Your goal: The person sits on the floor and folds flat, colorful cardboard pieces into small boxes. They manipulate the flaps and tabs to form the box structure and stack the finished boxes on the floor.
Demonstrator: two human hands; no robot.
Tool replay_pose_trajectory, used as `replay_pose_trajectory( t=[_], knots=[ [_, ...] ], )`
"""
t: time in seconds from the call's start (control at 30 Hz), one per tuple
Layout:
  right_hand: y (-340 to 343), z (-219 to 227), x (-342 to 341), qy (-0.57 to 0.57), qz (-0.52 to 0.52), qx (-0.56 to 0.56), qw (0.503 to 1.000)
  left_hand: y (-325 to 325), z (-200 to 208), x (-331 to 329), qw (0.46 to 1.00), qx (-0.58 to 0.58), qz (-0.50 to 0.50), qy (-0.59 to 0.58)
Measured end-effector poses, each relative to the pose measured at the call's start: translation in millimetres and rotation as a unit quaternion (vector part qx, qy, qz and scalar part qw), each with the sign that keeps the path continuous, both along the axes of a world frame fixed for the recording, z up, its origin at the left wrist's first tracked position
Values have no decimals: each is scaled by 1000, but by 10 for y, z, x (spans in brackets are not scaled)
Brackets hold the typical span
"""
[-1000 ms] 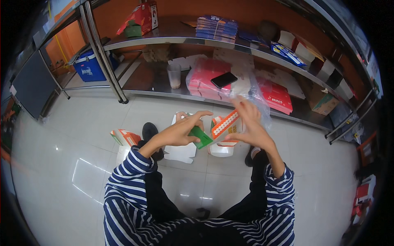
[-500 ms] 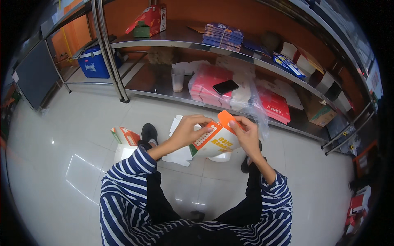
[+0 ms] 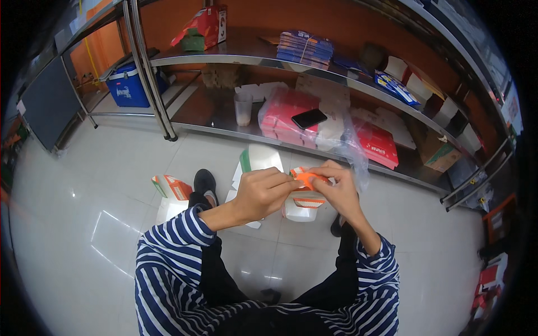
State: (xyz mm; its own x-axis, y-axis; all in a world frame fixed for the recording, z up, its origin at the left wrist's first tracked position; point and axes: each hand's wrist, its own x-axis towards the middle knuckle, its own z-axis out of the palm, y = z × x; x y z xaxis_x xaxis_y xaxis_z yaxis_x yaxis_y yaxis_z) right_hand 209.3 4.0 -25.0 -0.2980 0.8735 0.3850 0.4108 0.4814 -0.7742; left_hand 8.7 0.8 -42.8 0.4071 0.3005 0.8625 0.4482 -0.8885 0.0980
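A white cardboard food carton (image 3: 265,157) with orange and green printed edges is held up between my hands, its pale surface turned upward. My left hand (image 3: 262,194) is closed, thumb and fingertips gripping the orange edge of the carton. Opposite it, my right hand (image 3: 338,189) pinches the orange tab, with fingers bent over it. The fingertips of both hands almost meet there and partly hide the fold. Just below my right hand, another white and orange carton (image 3: 302,213) rests on the floor.
A similar carton (image 3: 178,189) stands on the floor by my left shoe (image 3: 205,182). Ahead, a steel shelf (image 3: 213,130) carries a plastic cup (image 3: 243,109), a phone (image 3: 309,119) on plastic-wrapped red cartons, and a banded blue stack (image 3: 304,49). A blue cooler (image 3: 128,87) sits farther left.
The carton has turned so its printed panel no longer faces me and its pale surface shows. The orange tab, upright before, is now bent down between my fingers. My hands have drawn together.
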Motion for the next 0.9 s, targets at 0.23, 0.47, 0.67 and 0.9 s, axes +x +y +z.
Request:
replay_pose_trajectory(
  t=[0.23, 0.47, 0.67, 0.9],
  knots=[
    [-103, 184, -21, -47, 51, 31, 997, 56, -26, -36, 999, 32, 11, 19],
    [-146, 152, -2, -169, 32, 194, 966, 68, -55, -12, 993, 107, 14, 42],
    [-162, 182, 3, -184, 46, 198, 962, 65, -56, -8, 991, 123, 23, 48],
    [-171, 188, -6, -177, 65, 196, 962, 73, -58, 6, 993, 99, 19, 56]
  ],
)
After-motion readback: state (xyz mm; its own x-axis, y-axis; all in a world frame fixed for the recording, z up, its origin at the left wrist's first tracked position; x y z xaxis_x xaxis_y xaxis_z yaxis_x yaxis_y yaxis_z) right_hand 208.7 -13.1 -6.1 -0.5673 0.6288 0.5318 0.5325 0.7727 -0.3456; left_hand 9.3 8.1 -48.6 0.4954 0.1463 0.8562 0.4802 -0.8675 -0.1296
